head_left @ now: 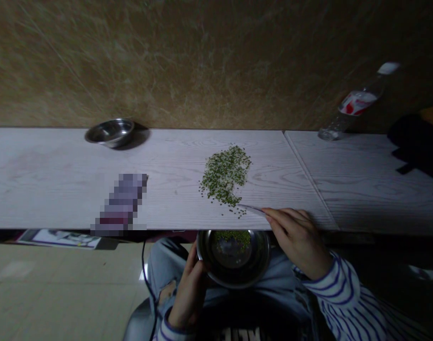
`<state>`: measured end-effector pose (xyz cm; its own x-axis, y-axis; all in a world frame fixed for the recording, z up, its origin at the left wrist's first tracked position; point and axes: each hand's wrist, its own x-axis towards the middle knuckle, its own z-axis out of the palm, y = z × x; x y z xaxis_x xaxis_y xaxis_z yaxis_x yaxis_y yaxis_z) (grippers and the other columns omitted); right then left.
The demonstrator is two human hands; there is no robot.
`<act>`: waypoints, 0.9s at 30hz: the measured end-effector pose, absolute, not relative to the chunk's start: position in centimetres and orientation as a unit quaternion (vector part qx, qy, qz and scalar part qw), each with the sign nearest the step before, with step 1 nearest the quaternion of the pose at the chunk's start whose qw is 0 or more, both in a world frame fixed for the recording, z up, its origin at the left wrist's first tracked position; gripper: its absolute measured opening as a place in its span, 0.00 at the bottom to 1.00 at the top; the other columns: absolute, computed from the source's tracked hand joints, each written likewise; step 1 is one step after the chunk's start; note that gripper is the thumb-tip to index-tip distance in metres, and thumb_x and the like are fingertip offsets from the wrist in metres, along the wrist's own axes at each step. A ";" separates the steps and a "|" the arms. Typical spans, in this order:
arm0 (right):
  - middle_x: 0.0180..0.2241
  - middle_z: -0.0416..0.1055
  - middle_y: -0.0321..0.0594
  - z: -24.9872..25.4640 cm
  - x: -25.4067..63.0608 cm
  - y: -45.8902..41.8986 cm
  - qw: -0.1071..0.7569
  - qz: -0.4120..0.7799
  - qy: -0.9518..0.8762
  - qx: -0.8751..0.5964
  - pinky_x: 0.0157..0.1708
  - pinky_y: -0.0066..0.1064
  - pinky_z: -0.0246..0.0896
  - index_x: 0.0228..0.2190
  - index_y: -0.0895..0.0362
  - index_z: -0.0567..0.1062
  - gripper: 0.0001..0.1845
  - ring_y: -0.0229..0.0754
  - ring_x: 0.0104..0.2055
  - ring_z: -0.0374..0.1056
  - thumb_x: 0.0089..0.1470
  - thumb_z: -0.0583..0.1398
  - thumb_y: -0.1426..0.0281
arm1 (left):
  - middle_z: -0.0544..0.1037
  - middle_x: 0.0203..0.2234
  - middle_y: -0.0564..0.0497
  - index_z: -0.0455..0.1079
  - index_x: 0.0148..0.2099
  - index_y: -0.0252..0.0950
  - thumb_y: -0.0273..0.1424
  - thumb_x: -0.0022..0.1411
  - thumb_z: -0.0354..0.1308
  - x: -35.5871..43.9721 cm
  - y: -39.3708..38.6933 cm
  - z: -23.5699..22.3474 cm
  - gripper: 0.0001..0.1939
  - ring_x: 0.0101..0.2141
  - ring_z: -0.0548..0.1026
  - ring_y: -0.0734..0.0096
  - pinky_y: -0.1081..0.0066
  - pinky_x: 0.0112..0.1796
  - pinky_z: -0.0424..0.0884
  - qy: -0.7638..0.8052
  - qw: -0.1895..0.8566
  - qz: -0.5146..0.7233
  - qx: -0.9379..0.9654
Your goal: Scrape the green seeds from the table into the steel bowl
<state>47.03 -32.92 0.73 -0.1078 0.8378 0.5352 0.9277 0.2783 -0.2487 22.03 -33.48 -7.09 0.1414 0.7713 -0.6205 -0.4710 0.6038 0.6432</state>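
Observation:
A pile of small green beans (225, 174) lies on the pale wooden tabletop (60, 189). My right hand (296, 239) rests at the table's front edge, fingers closed on a thin flat strip (251, 209) whose tip touches the pile's near side. Below the edge, my left hand (189, 289) grips the rim of a steel bowl (234, 258) held over my lap. Some green beans lie inside that bowl at its far side.
A second, empty steel bowl (110, 132) stands at the back left against the wall. A blurred rectangular object (122, 202) lies near the front edge. A plastic water bottle (354, 103) leans at the back right. A dark item (417, 142) sits far right.

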 end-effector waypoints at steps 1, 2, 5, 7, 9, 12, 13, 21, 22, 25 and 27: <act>0.35 0.81 0.41 0.7 47.1 -32.8 0.302 -0.077 -0.738 -0.598 0.38 0.36 0.61 0.44 0.58 0.77 0.11 0.42 0.36 0.74 0.62 0.57 0.77 | 0.71 0.61 0.46 0.63 0.67 0.45 0.31 0.52 0.65 22.1 -33.4 -6.9 0.40 0.59 0.68 0.48 0.57 0.53 0.70 0.505 0.742 0.416 0.148; 0.35 0.81 0.40 0.6 47.2 -32.7 0.302 -0.078 -0.736 -0.601 0.38 0.36 0.61 0.44 0.58 0.77 0.11 0.42 0.36 0.74 0.63 0.56 0.76 | 0.71 0.61 0.46 0.62 0.68 0.45 0.31 0.52 0.64 22.1 -33.4 -6.7 0.40 0.58 0.69 0.48 0.57 0.51 0.71 0.506 0.742 0.414 0.149; 0.36 0.81 0.41 0.5 47.4 -32.7 0.304 -0.073 -0.731 -0.606 0.38 0.36 0.62 0.44 0.57 0.77 0.12 0.42 0.37 0.75 0.63 0.56 0.76 | 0.73 0.59 0.47 0.61 0.68 0.46 0.30 0.53 0.63 22.1 -33.3 -6.4 0.40 0.56 0.71 0.49 0.58 0.50 0.72 0.504 0.745 0.407 0.159; 0.37 0.81 0.41 0.5 47.4 -32.9 0.303 -0.066 -0.732 -0.607 0.39 0.36 0.62 0.44 0.57 0.77 0.12 0.42 0.37 0.75 0.63 0.56 0.76 | 0.75 0.58 0.47 0.62 0.67 0.46 0.30 0.53 0.63 22.1 -33.2 -6.5 0.39 0.56 0.71 0.51 0.59 0.50 0.72 0.505 0.739 0.410 0.172; 0.37 0.81 0.42 0.5 47.3 -32.9 0.303 -0.058 -0.730 -0.610 0.39 0.37 0.63 0.44 0.56 0.77 0.12 0.42 0.37 0.75 0.62 0.56 0.76 | 0.76 0.57 0.46 0.63 0.67 0.45 0.31 0.52 0.63 22.1 -33.2 -6.6 0.39 0.56 0.71 0.51 0.60 0.50 0.71 0.508 0.735 0.413 0.177; 0.36 0.81 0.42 0.6 46.9 -32.7 0.310 -0.056 -0.725 -0.612 0.38 0.37 0.63 0.44 0.55 0.77 0.13 0.43 0.37 0.75 0.62 0.55 0.76 | 0.73 0.59 0.46 0.59 0.69 0.46 0.32 0.53 0.63 22.1 -33.3 -6.8 0.41 0.54 0.72 0.50 0.60 0.48 0.73 0.511 0.740 0.404 0.166; 0.36 0.81 0.41 0.6 46.8 -32.6 0.312 -0.056 -0.726 -0.611 0.38 0.36 0.63 0.44 0.55 0.77 0.13 0.43 0.37 0.75 0.62 0.55 0.76 | 0.72 0.60 0.46 0.58 0.69 0.46 0.32 0.54 0.63 22.1 -33.3 -6.8 0.41 0.54 0.72 0.51 0.60 0.47 0.73 0.511 0.743 0.401 0.160; 0.35 0.81 0.41 0.8 46.5 -32.1 0.315 -0.050 -0.738 -0.595 0.38 0.35 0.61 0.44 0.57 0.77 0.12 0.41 0.36 0.75 0.63 0.56 0.76 | 0.74 0.58 0.46 0.56 0.70 0.46 0.31 0.53 0.63 21.9 -33.2 -6.6 0.43 0.52 0.74 0.52 0.60 0.47 0.73 0.501 0.744 0.410 0.168; 0.35 0.81 0.41 0.7 46.5 -32.1 0.317 -0.055 -0.737 -0.595 0.38 0.35 0.61 0.44 0.57 0.77 0.11 0.41 0.36 0.75 0.63 0.56 0.76 | 0.74 0.59 0.46 0.57 0.70 0.45 0.31 0.53 0.63 21.9 -33.2 -6.6 0.42 0.53 0.73 0.52 0.60 0.48 0.73 0.501 0.744 0.408 0.170; 0.34 0.81 0.40 0.8 46.4 -31.9 0.318 -0.052 -0.737 -0.593 0.38 0.35 0.61 0.43 0.57 0.78 0.11 0.41 0.36 0.74 0.62 0.56 0.76 | 0.73 0.60 0.46 0.59 0.69 0.44 0.31 0.54 0.63 21.8 -33.2 -6.7 0.40 0.55 0.71 0.51 0.60 0.50 0.72 0.502 0.742 0.410 0.172; 0.34 0.81 0.40 0.9 46.3 -31.8 0.316 -0.043 -0.741 -0.591 0.37 0.35 0.61 0.43 0.56 0.78 0.12 0.40 0.35 0.74 0.63 0.56 0.76 | 0.72 0.60 0.47 0.62 0.68 0.44 0.31 0.53 0.64 21.8 -33.2 -6.8 0.39 0.57 0.70 0.51 0.60 0.51 0.71 0.508 0.737 0.414 0.167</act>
